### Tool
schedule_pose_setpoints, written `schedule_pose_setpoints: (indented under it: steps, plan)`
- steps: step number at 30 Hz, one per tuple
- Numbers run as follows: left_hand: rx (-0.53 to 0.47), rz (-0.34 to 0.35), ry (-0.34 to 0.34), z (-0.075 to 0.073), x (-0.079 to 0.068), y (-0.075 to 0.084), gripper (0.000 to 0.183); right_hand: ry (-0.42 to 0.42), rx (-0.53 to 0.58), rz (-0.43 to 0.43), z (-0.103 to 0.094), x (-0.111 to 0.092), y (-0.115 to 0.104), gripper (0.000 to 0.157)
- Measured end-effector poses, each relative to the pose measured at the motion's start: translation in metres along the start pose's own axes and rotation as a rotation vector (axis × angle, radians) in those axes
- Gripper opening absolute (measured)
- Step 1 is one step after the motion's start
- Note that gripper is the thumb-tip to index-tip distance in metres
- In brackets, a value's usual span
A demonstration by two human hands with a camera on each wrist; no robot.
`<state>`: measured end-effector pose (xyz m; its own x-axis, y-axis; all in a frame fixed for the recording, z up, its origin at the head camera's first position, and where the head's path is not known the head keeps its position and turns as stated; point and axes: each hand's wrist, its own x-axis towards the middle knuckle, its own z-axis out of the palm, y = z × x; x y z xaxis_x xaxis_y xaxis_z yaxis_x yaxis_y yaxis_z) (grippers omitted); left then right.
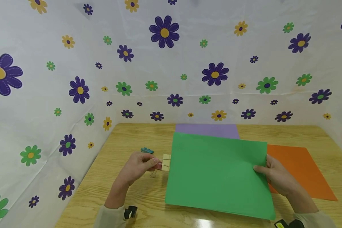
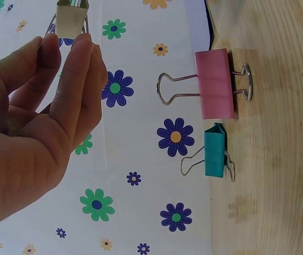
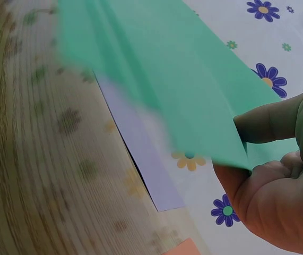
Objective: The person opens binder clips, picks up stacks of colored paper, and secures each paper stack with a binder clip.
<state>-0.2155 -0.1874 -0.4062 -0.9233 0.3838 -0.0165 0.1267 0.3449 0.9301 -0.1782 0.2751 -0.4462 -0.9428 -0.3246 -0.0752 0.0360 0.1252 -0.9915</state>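
A stack of green paper sheets (image 1: 219,175) is held raised and tilted over the table. My left hand (image 1: 138,166) pinches the wire handles of a pale yellow binder clip (image 1: 166,162) at the left edge of the sheets. In the left wrist view, the yellow clip (image 2: 71,20) shows above the fingertips of that hand (image 2: 50,101), with a bit of green in its mouth. Thumb on top and fingers underneath, my right hand (image 1: 279,175) grips the right edge of the green sheets (image 3: 156,79).
A pink binder clip (image 2: 215,84) and a smaller teal binder clip (image 2: 215,153) stand on the wooden table (image 1: 122,136) beside my left hand. Purple paper (image 1: 208,130) lies at the back, orange paper (image 1: 302,171) on the right. A flowered sheet (image 1: 159,69) hangs behind.
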Motion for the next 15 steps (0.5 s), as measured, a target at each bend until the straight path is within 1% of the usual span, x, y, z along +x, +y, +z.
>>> schedule_pose_setpoints:
  steps: [5, 15]
  plan:
    - [-0.007, 0.013, -0.006, 0.0016, -0.0001, 0.0004, 0.026, -0.002, -0.003, 0.008, 0.0005, 0.0003, -0.0004, 0.067]
    - [-0.017, 0.001, -0.008, 0.0043, 0.0014, -0.0016, 0.027, -0.011, 0.008, 0.003, 0.0014, 0.0, -0.0015, 0.068]
